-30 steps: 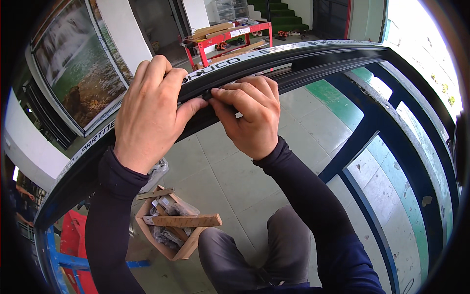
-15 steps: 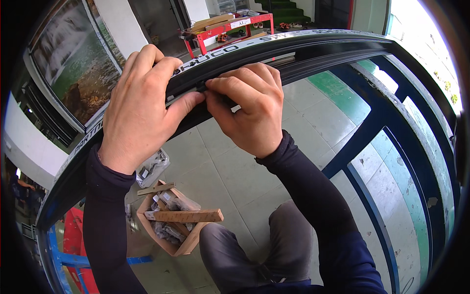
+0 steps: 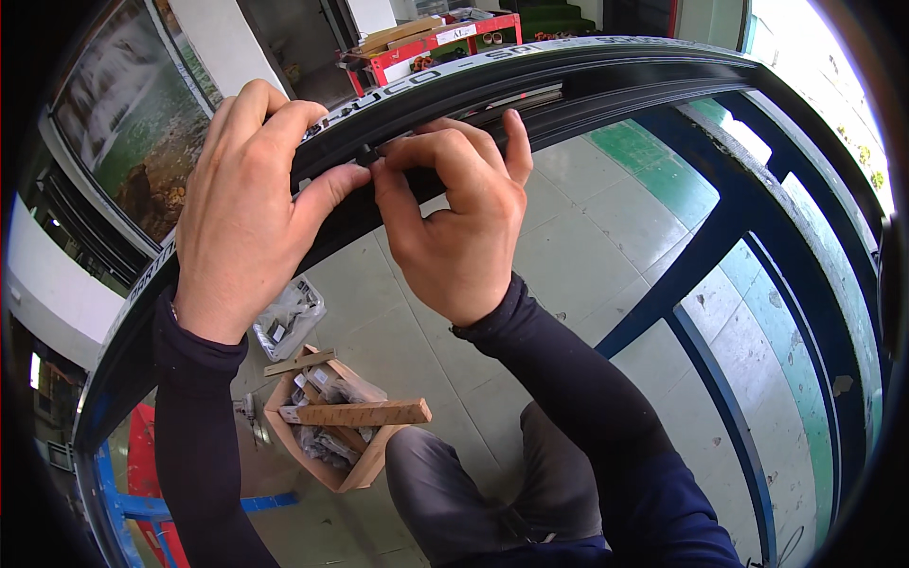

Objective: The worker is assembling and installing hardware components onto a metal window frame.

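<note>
A long black frame profile (image 3: 653,83), with a printed film strip along its outer edge, curves across the view in front of me. My left hand (image 3: 241,213) is hooked over its upper edge, fingers on the far side and thumb against the grooved inner face. Beside that thumb tip a small black piece (image 3: 366,154) pokes out of the groove. Thumb and index finger of my right hand (image 3: 459,218) pinch at this piece, while the little finger sticks up. Its exact kind is too small to make out. A silvery metal strip (image 3: 530,97) sits in the groove farther right.
Below on the tiled floor stand an open cardboard box (image 3: 346,431) of wrapped parts and wood strips, and a clear plastic bin (image 3: 289,317). Dark blue metal rack bars (image 3: 729,379) rise at right. A red bench (image 3: 436,43) stands beyond the frame; blue and red supports (image 3: 147,502) at lower left.
Both hands have shifted slightly left in view, as has the frame. My right hand's fingers have spread, the little finger lifting, and the small black piece now shows between the hands.
</note>
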Demonstrator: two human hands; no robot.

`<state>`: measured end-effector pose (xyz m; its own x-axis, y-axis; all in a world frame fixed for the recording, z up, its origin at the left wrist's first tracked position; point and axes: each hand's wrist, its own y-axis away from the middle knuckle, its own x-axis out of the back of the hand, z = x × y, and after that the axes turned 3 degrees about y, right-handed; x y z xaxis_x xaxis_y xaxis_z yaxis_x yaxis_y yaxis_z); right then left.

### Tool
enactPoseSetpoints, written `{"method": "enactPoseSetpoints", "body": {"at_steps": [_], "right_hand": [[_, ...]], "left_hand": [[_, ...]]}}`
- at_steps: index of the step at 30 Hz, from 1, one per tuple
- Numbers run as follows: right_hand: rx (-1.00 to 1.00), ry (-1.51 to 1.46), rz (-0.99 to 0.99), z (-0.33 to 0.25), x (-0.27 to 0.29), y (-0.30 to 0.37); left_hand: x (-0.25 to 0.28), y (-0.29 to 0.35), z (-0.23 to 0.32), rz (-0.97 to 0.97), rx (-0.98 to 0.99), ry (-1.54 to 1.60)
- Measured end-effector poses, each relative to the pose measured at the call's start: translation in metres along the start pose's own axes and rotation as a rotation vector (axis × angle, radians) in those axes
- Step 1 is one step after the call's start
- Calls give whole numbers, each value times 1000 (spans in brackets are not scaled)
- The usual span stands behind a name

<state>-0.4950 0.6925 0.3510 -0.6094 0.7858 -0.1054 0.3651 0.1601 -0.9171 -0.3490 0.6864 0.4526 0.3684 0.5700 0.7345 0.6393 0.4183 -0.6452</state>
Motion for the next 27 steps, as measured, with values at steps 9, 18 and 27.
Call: {"method": "enactPoseSetpoints", "body": {"at_steps": [9,18,27], "right_hand": [[-33,81,-81,9,16,-13],[656,61,-274,43,32,-82],[955,11,-368,61,17,-101]], "left_hand": [[-5,1,-1,48,-48,-70],[-1,2,1,40,-65,-44],[0,-3,-2,-32,21,81]]}}
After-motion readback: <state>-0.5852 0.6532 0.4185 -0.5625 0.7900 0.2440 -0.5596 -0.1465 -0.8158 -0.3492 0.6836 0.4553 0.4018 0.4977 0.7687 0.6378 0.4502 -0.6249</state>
